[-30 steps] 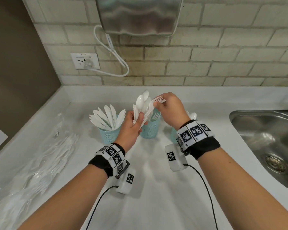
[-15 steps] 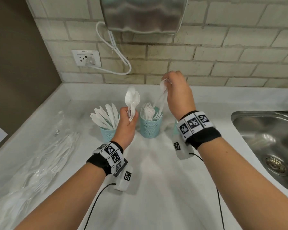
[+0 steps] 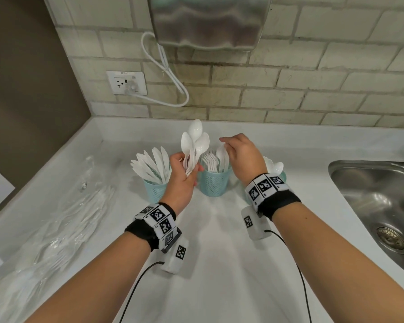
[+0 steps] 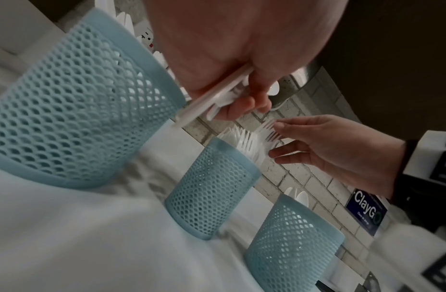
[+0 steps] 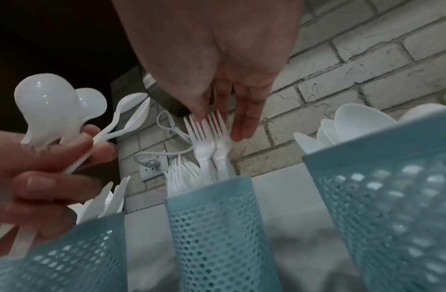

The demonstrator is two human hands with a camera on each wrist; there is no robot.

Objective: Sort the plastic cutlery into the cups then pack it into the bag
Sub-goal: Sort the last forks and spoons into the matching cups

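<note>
My left hand (image 3: 181, 176) grips a bundle of white plastic spoons (image 3: 195, 138) by the handles, bowls up, between the left and middle cups. In the left wrist view the spoon handles (image 4: 212, 96) lie across its palm. My right hand (image 3: 239, 152) hovers over the middle blue mesh cup (image 3: 214, 185), holding nothing. In the right wrist view its straight fingers (image 5: 242, 122) touch the tines of the forks (image 5: 207, 134) standing in that cup. The left cup (image 3: 154, 191) holds knives (image 3: 152, 164). The right cup (image 3: 283, 176), mostly behind my right wrist, holds spoons (image 3: 275, 167).
A clear plastic bag (image 3: 56, 220) with some white cutlery lies flat on the left of the white counter (image 3: 219, 264). A steel sink (image 3: 378, 206) is set in at the right. A brick wall with a socket (image 3: 126, 82) and a cable runs behind the cups.
My right hand has let the forks go into the middle cup and come down over them with its fingers spread. My left hand still holds the spoons.
</note>
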